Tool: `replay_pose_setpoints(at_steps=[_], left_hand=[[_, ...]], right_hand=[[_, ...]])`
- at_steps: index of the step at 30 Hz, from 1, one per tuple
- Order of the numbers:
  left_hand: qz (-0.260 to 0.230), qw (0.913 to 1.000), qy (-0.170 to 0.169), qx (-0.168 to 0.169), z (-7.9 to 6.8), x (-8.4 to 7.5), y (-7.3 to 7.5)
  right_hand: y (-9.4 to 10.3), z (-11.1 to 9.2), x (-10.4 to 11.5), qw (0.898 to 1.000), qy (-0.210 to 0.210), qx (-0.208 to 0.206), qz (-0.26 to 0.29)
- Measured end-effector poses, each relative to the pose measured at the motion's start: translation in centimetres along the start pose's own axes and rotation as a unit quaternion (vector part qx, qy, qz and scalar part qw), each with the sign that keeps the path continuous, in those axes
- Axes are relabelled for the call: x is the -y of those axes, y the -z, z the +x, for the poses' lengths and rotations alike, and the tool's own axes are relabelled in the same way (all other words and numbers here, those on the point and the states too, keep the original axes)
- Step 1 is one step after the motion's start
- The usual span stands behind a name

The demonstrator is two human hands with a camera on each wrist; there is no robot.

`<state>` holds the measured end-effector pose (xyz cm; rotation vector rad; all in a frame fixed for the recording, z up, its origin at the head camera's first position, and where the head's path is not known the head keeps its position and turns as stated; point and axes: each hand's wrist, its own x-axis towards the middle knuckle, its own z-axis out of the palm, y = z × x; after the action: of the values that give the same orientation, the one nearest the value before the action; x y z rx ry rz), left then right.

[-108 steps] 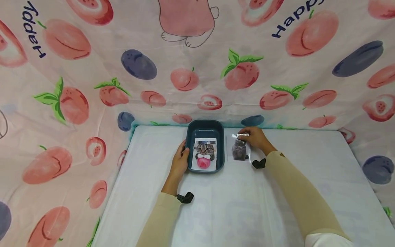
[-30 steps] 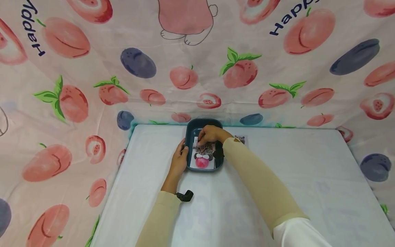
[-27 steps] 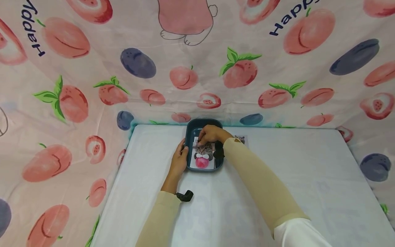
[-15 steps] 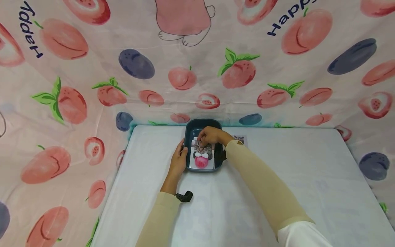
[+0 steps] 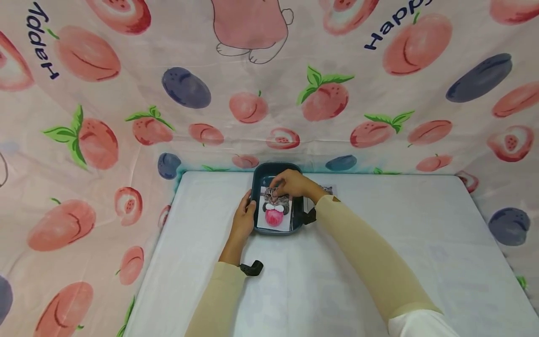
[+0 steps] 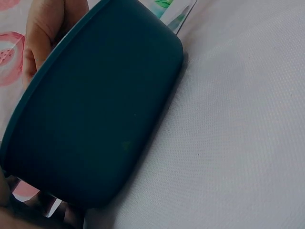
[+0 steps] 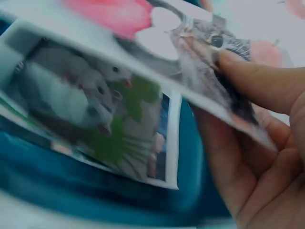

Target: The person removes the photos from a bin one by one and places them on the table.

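Note:
My left hand (image 5: 243, 219) holds the dark teal plastic tray (image 5: 268, 173) by its left side, with the thumb along the rim. My right hand (image 5: 291, 183) is over the tray and pinches the top end of a photo card (image 5: 274, 216) showing a tabby cat and a pink ball. In the right wrist view this card is tilted, raised above a loose stack. On that stack, a card (image 7: 86, 90) with small pale animals and green leaves lies uppermost. The tray's outer wall (image 6: 100, 100) fills much of the left wrist view.
Right of the tray lies another cat picture card (image 5: 328, 189), mostly hidden behind my right wrist. A white cloth (image 5: 379, 224) covers the table. Behind it hangs a fruit-print curtain (image 5: 311, 135).
My right hand has gone from a grey cat card right of the tray to the tray, where it now lifts the tabby card slightly. The left hand has stayed on the tray.

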<state>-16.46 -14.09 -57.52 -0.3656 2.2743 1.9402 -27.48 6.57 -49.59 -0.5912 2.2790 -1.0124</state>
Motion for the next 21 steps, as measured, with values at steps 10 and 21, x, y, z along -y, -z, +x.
replay_pose_setpoints(at_steps=[10, 21], left_hand=[[0.006, 0.9999, -0.007, -0.005, 0.0, 0.1, -0.2], [0.003, 1.0, -0.001, -0.007, -0.1, 0.1, -0.2]], right_hand=[[4.3, -3.7, -1.7, 0.998, 0.013, -0.051, 0.022], [8.4, -8.5, -5.9, 0.996, 0.013, -0.086, 0.026]])
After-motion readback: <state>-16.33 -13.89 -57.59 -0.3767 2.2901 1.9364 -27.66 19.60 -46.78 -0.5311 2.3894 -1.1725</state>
